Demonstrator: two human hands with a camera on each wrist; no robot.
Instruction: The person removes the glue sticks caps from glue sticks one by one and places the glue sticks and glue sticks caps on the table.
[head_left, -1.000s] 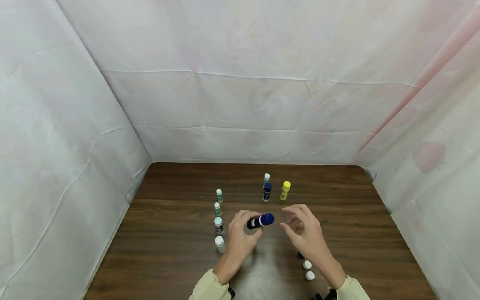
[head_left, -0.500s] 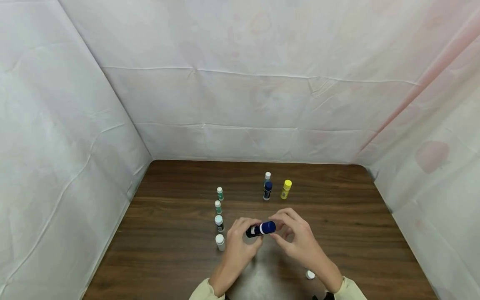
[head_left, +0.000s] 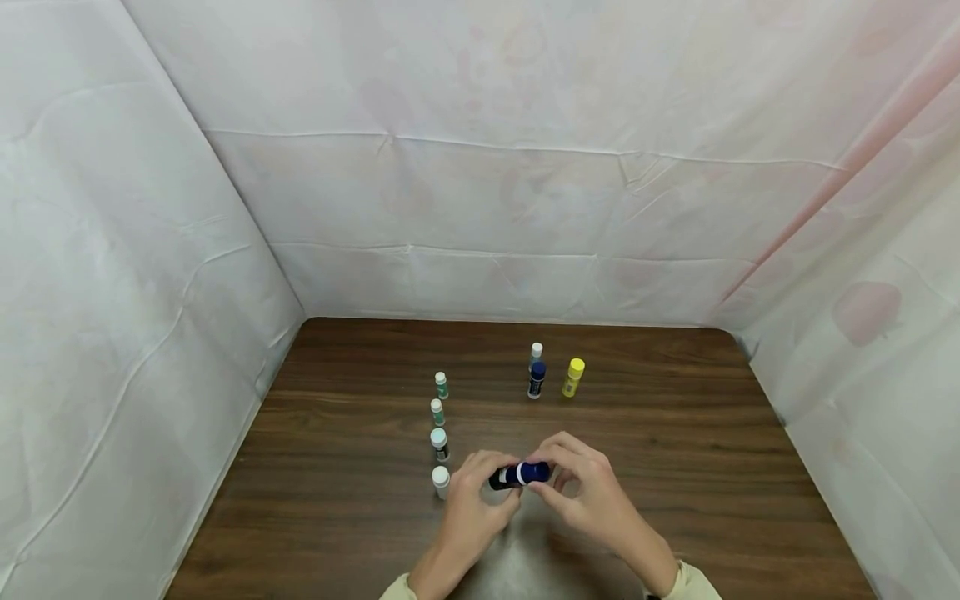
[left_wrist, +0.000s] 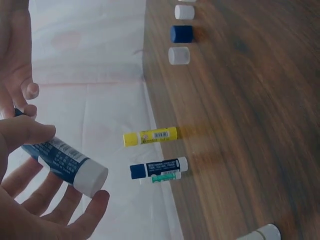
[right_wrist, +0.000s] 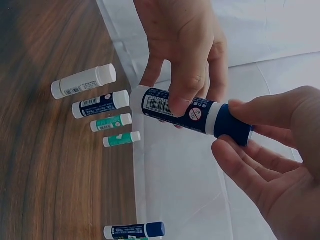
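My left hand (head_left: 472,504) grips the body of a navy glue stick (right_wrist: 162,106), thumb along its barcode label. The stick lies tilted above the table, its white base toward the left. On its right end sits a blue cap (right_wrist: 232,125), pinched between the thumb and fingers of my right hand (head_left: 588,490). The cap meets the white collar of the stick. In the left wrist view, the white base (left_wrist: 91,177) points away from the palm, while the cap end is mostly hidden behind the left thumb.
Left on the table stand a white glue stick (right_wrist: 84,81), a navy one (right_wrist: 100,104) and two small green ones (right_wrist: 111,123). Farther back are a blue-capped stick (head_left: 537,381), a small green one (left_wrist: 166,177) and a yellow one (head_left: 573,378). Loose caps (left_wrist: 181,34) stand on the table.
My right hand has come in from the right and taken hold of the blue cap. Both hands and the glue stick have moved slightly down toward the person.
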